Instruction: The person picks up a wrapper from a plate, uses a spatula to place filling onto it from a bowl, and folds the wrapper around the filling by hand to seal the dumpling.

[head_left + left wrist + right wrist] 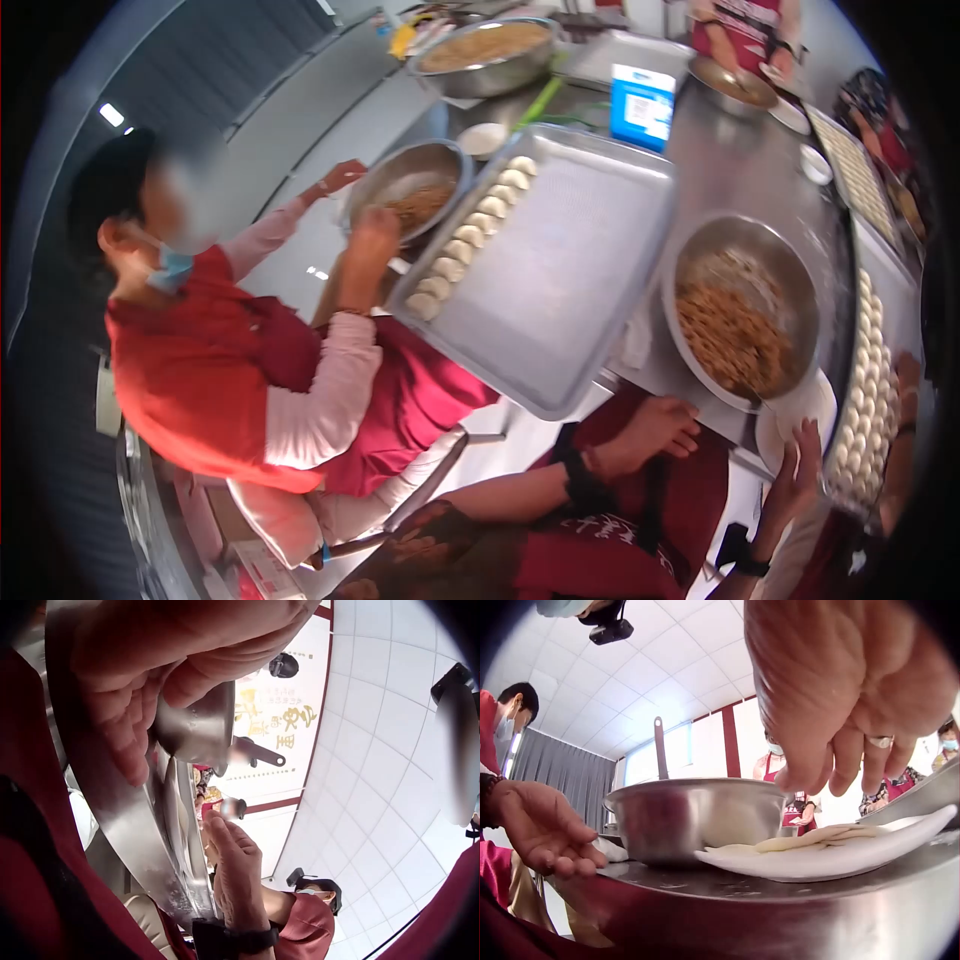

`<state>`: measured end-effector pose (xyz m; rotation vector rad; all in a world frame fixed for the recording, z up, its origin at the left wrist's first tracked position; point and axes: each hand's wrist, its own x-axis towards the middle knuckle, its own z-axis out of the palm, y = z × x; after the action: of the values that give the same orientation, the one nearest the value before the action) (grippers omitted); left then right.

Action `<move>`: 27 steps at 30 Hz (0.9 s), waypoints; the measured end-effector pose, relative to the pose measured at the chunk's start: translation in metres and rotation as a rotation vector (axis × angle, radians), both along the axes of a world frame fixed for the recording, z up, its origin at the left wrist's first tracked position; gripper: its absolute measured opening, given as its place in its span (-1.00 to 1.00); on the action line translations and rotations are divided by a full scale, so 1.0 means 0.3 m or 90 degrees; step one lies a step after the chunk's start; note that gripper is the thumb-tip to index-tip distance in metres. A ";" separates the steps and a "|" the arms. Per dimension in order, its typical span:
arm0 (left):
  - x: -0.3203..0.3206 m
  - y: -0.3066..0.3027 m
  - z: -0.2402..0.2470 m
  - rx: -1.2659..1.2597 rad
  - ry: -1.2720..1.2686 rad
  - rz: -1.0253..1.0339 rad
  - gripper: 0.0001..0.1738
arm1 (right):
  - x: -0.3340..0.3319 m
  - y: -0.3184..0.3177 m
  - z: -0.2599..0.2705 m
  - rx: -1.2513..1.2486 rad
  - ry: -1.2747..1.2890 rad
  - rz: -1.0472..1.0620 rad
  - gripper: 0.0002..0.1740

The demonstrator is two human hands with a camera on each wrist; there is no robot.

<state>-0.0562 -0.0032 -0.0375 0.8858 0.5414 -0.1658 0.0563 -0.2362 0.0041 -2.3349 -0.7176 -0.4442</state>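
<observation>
My left hand [655,435] hovers at the table's near edge, below the filling bowl. Its palm is turned up in the right wrist view, the fingers [568,851] loosely bent around nothing. Over a white plate [795,866] of flat, pale dough wrappers [810,838] is my right hand [855,690], its fingers pointing down and slightly bent with nothing between them. Left of that plate stands a steel bowl [690,345] holding brown minced filling [735,340], and a handle [661,748] rises from it.
Left of the bowl lies a metal tray [560,260] with one row of dumplings [465,245]. Another tray [862,400] at right is filled with dumplings. A person [230,370] in red sits at left by another filling bowl [410,195]. A blue-and-white sign [642,107] stands behind.
</observation>
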 end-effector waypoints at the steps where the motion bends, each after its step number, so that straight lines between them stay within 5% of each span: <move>1: -0.002 0.005 0.000 0.008 0.006 0.010 -0.63 | -0.033 -0.010 -0.028 0.037 0.001 0.002 -0.79; 10: -0.034 0.017 -0.003 0.268 -0.099 0.067 -0.65 | -0.150 0.190 -0.106 0.009 0.026 0.281 -0.81; 12: -0.047 0.012 0.008 0.406 -0.128 0.119 -0.65 | -0.150 0.217 -0.102 0.010 0.055 0.294 -0.79; 27: -0.020 -0.040 -0.024 0.414 -0.165 0.107 -0.42 | -0.076 0.317 -0.163 0.053 0.141 0.237 -0.77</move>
<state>-0.0623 -0.0154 -0.0446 1.4611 0.4257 0.2942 0.0336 -0.1411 -0.0449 -2.0690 -0.9764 -0.0483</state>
